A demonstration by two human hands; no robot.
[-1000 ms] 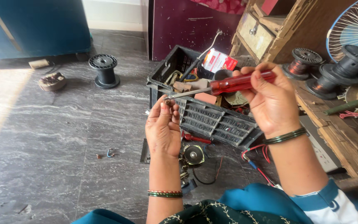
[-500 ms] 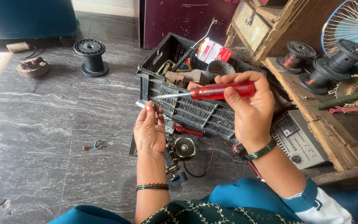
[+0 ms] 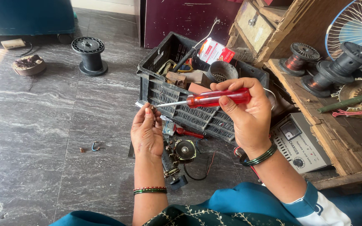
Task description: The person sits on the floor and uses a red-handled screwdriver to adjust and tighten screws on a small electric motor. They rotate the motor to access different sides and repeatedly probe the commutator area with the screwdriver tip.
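Observation:
My right hand (image 3: 248, 115) grips a screwdriver with a clear red handle (image 3: 218, 98), held level with its metal shaft pointing left. The tip reaches my left hand (image 3: 147, 132), whose fingers pinch a small metal part (image 3: 140, 104) at the fingertips; the part is mostly hidden by the fingers. Both hands hover over the grey stone floor, in front of a black plastic crate (image 3: 177, 100). Green bangles circle both wrists.
The crate holds tools, a red-and-white box (image 3: 214, 51) and a grey funnel-shaped piece. Small motor parts and wires (image 3: 184, 150) lie under my hands. A black spool (image 3: 89, 53) stands far left. A meter box (image 3: 300, 142), wooden bench with wire spools (image 3: 300, 56) and a fan are right.
The view has shifted, so the crate and floor items sit lower and more to the right. My hands keep the same grip, with the screwdriver tip still at my left fingertips.

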